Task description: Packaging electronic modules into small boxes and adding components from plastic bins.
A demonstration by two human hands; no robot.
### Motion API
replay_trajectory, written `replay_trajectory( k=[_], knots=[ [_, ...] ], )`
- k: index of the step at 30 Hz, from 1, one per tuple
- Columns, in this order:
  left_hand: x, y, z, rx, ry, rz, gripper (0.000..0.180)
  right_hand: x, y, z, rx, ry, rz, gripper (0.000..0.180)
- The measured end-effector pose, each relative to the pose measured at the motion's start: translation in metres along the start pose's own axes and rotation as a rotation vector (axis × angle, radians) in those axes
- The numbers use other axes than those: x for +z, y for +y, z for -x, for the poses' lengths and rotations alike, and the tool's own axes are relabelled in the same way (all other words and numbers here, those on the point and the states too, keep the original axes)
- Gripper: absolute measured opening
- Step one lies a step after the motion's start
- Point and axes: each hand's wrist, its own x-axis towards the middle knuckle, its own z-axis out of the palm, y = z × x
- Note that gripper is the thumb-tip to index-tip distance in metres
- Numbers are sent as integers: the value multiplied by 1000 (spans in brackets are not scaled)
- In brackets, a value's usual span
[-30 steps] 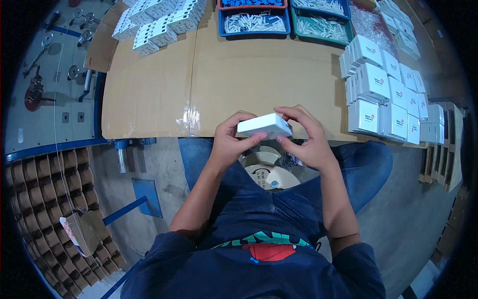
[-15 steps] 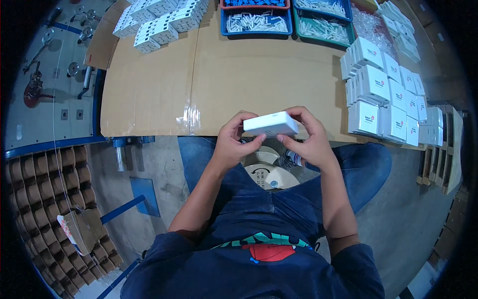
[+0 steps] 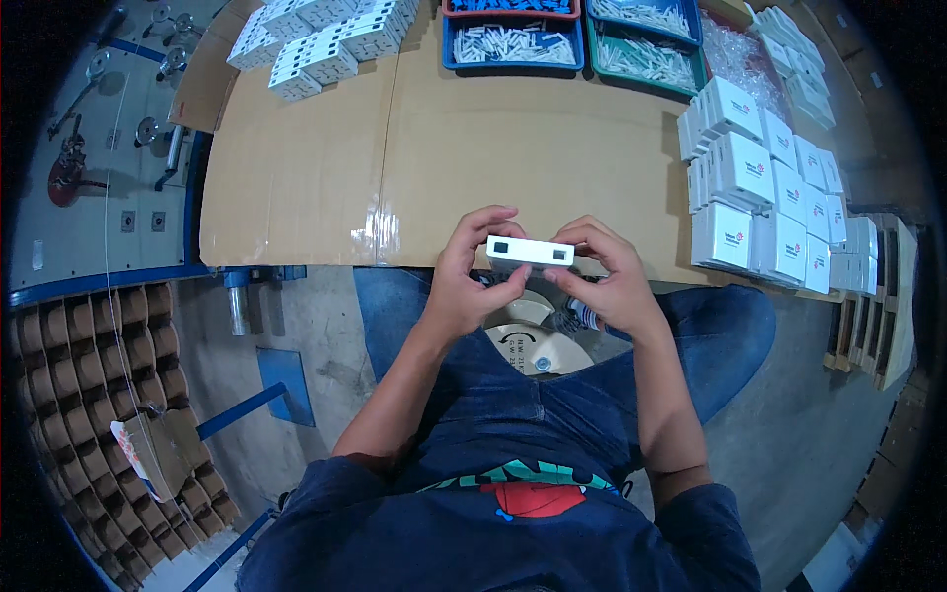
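Between both hands is a white plastic box-shaped housing (image 3: pixel 531 254), held over the near edge of the cardboard-covered table. Its narrow side faces me and shows two dark square openings, one close to each end. My left hand (image 3: pixel 475 264) grips the left end, thumb along the lower edge and fingers behind. The right end is held by my right hand (image 3: pixel 604 268) in the same way, with the thumb below. The far side of the housing is hidden.
White housings with a red mark (image 3: pixel 747 168) stand stacked at the right. More white units (image 3: pixel 314 61) are piled at the far left. Blue (image 3: pixel 515 45) and green (image 3: pixel 646 65) trays of small white parts sit at the back, beside bubble wrap (image 3: pixel 735 54). Brown cardboard (image 3: pixel 286 168) covers the table.
The housing has been turned in my hands: a plain face with its end showed before, and now the narrow side with two openings faces me. Both hands still hold it.
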Motion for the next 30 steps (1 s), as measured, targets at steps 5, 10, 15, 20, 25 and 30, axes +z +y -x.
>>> replay_trajectory(
  k=[5,10,15,20,25,30],
  knots=[
    [-1,-2,-2,5,42,50,67,-1,6,-1,-26,50,-81,26],
    [-4,-8,1,-158,-16,0,64,0,10,0,-19,92,-120,27],
    [1,-25,4,-135,51,260,54,4,6,1,54,81,-246,32],
    [8,-17,3,-144,91,433,45,-6,5,-4,-187,-47,-119,41],
    [17,-10,4,-451,-74,804,55,8,10,-1,-309,-77,49,34],
    [24,-36,14,-618,-253,1320,63,29,21,10,52,94,-159,39]
  ],
)
